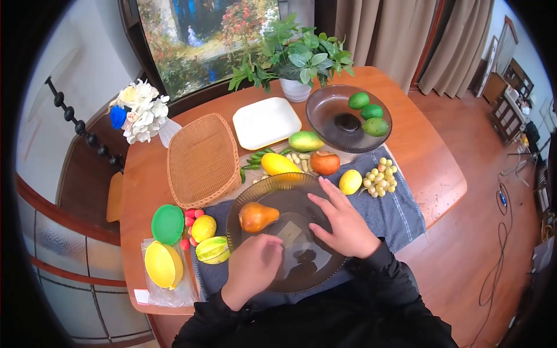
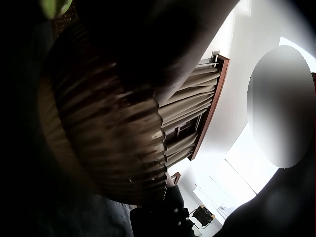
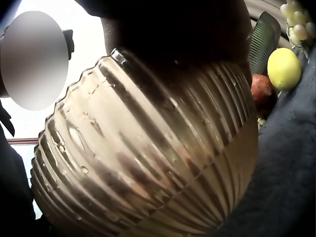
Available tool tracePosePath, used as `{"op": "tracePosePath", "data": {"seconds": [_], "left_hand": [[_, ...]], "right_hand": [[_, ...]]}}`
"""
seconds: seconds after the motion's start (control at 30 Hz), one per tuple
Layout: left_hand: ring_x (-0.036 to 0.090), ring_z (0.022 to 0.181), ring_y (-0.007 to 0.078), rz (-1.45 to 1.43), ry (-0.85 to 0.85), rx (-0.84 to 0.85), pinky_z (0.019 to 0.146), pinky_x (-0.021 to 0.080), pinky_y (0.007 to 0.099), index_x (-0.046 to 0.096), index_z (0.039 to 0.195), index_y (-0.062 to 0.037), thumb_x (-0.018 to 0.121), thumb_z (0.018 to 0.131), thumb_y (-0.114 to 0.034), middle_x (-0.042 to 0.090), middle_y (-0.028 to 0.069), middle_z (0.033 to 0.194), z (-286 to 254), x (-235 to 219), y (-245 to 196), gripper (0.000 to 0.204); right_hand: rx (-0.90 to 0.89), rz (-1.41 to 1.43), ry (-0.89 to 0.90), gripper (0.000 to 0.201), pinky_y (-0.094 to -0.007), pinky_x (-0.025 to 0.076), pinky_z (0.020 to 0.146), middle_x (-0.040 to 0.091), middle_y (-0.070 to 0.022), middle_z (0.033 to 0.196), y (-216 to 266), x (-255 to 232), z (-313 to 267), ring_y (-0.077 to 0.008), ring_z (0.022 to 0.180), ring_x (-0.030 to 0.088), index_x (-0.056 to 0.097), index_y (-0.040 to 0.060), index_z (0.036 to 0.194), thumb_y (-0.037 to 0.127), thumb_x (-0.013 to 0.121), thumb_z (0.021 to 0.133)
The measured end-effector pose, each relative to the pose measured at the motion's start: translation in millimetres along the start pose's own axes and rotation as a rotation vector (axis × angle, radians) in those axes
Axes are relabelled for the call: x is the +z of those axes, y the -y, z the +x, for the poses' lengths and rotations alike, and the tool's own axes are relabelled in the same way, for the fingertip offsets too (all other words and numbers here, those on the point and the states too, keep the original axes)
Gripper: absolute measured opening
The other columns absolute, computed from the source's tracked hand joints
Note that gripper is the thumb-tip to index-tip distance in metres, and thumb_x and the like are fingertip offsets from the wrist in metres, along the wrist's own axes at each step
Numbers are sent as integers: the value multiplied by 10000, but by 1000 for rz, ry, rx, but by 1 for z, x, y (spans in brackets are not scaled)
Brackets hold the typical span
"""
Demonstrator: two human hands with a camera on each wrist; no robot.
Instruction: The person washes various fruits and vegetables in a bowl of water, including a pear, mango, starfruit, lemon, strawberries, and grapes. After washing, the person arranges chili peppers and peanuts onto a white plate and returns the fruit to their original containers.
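A large ribbed brown glass bowl (image 1: 316, 278) with a scalloped rim stands in front of the person. An orange-brown pear (image 1: 258, 217) lies in its left part. My left hand (image 1: 255, 267) is over the bowl's near left side, just below the pear, with loosely bent fingers and nothing in them. Across the bowl's right side my right hand (image 1: 347, 229) reaches with fingers spread, holding nothing. The right wrist view shows droplets on the bowl's ribbed wall (image 3: 123, 143); the hand above is mostly dark there. In the left wrist view the bowl wall (image 2: 113, 143) hides the fingers.
Right of the bowl lie a lemon (image 1: 350, 181) and grapes (image 1: 381, 178). Beyond it are a pomegranate (image 1: 325, 163), a mango (image 1: 306, 141) and a dark glass bowl (image 1: 325, 127) with green fruit. A wicker basket (image 1: 203, 156), white tray (image 1: 267, 123) and yellow bowl (image 1: 163, 265) stand around.
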State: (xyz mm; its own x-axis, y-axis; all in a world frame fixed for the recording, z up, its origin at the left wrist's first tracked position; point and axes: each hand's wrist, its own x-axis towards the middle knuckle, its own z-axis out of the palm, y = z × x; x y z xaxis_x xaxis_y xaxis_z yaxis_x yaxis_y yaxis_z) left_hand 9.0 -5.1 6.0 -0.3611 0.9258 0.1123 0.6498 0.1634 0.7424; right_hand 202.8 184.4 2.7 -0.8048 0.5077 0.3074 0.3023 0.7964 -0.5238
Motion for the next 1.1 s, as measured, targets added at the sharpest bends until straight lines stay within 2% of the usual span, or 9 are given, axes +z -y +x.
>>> {"op": "tracePosePath", "data": {"seconds": [0.07,0.17,0.23,0.3,0.33,0.47,0.7,0.73,1.1], "left_hand": [[757,988,340,-25,-4,1,853,593,435,754,1079,-104,728,1008,-195,783,118,1011,1,0,1,118],[755,982,340,-81,-25,-12,856,592,430,747,1081,-87,725,1005,-163,783,112,1000,1,0,3,109],[766,935,304,-108,-27,2,827,595,395,744,1090,-69,725,1002,-126,788,97,983,1,0,1,107],[774,882,256,-147,-36,-93,789,595,350,747,1103,-61,726,1005,-106,796,83,973,1,0,-4,111],[775,849,217,-134,-53,-67,760,593,326,748,1124,-57,726,1009,-105,800,75,968,0,2,1,127],[770,843,175,-154,-59,-120,734,587,301,744,1143,-53,729,1001,-85,800,58,966,-2,4,4,146],[740,833,135,-159,-78,-163,714,562,270,742,1193,-64,759,985,-69,781,30,960,-5,5,-1,210],[723,826,124,-146,-85,-171,717,553,268,740,1202,-64,765,984,-69,767,20,954,-5,5,-1,220],[735,881,128,-151,-124,-226,747,566,272,723,1262,-57,766,973,-72,757,24,987,-3,3,-11,293]], "right_hand": [[0,3,-5,654,-502,381,1295,384,-330,1703,0,1,1,-465,1616,366,583,20,1531,200,810,945],[-9,-18,0,645,-502,383,1293,383,-331,1704,1,1,0,-459,1618,366,598,19,1515,197,814,934],[-12,-45,6,636,-501,388,1289,380,-336,1703,1,4,-1,-463,1616,369,614,13,1495,191,817,918],[-26,-51,-4,631,-499,392,1286,379,-341,1701,0,4,0,-471,1611,372,620,8,1484,186,815,912],[-33,-52,-8,640,-497,396,1283,380,-346,1698,-1,5,0,-478,1605,378,619,7,1484,180,816,900],[-34,-33,-2,649,-511,387,1286,385,-351,1691,-3,5,1,-487,1601,375,616,17,1491,184,809,894],[-85,-76,46,703,-600,306,1312,385,-325,1705,-3,4,3,-479,1625,341,595,63,1539,253,803,895],[-94,-70,60,710,-604,276,1323,396,-319,1701,-5,5,3,-478,1627,337,596,67,1541,264,799,890],[-214,-7,185,679,-597,273,1327,451,-322,1660,-4,-4,10,-465,1609,367,607,28,1525,278,766,914]]}}
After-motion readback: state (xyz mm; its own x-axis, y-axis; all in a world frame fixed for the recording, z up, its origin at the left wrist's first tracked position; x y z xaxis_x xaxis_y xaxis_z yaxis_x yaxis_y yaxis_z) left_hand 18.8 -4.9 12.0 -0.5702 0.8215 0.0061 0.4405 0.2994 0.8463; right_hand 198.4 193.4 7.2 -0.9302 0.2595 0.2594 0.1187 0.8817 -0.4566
